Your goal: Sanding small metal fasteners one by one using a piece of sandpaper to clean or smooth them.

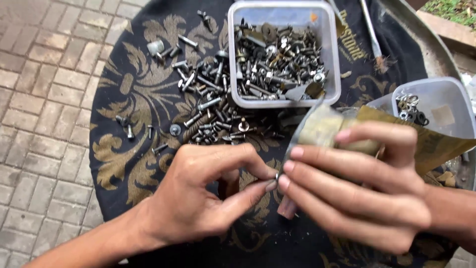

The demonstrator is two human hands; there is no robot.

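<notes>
Two hands meet at the near centre over a black patterned cloth [124,164]. The left hand [198,198] pinches a small metal part [276,175] between thumb and forefinger, keeping it steady against the sandpaper sheet [426,144]. The right hand [362,193] grasps that folded sheet, fingers wrapped around it. Two clear plastic tubs stand beyond: a far tub [282,49] full of screws and bolts, and a right tub [436,104] holding a few washers. Loose bolts [208,99], too many to count, lie heaped left of the far tub.

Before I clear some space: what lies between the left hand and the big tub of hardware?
In the head view, loose screws lie scattered on the black cloth between the left hand and the tub.
</notes>
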